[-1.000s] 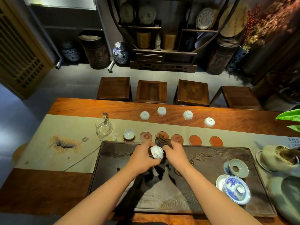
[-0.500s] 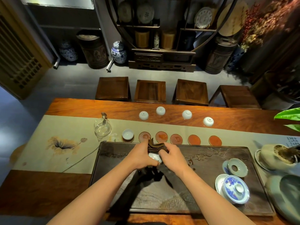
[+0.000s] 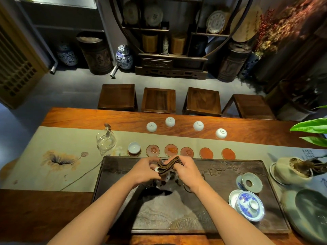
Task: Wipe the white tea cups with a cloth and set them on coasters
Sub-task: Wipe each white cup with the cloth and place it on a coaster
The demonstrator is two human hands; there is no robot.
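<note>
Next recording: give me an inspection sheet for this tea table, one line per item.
Surface: wooden table with beige runner and dark tea tray.
Job's things: four inverted white cups on the far wood; one upright cup on a coaster; five bare coasters; brown cloth over a cup in the hands.
Clutter: glass pitcher, blue-and-white lidded bowl.
Hands: left hand and right hand both grip the cloth.
Cables: nothing seen.
Surroundings: four stools, display shelf.

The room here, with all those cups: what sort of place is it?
Probably a traditional tea room. A carved tea tray sits on a long wooden table, white tea cups line its far side, and a display shelf holds decorated plates.
</note>
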